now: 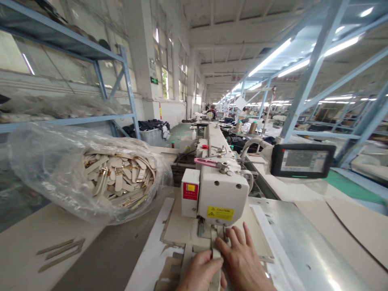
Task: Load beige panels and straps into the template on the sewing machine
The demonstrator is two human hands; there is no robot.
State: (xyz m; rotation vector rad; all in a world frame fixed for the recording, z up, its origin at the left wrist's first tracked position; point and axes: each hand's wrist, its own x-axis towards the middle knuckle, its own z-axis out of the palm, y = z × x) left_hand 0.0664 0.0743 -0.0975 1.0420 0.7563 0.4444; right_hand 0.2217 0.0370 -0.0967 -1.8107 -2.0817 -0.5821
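In the head view, a narrow beige fabric strip (216,254) runs along the work plate toward the head of an industrial sewing machine (222,190). My left hand (201,271) is closed, pinching the strip's near part between thumb and forefinger. Just below the machine head, my right hand (244,258) has its curled forefinger on the strip's right side, its other fingers raised and fanned. The right thumb is hidden. Beneath the strip lies a beige template plate (178,226) with slots. The strip's far end disappears by the presser area, and the needle cannot be made out.
At left, a clear plastic bag (60,173) lies open, full of beige tabs with gold metal pieces (121,178). Several thin strips (62,252) rest on the table. Pink-handled scissors (206,162) lie atop the machine. A control screen (303,161) stands at right, near blue shelf posts (315,68).
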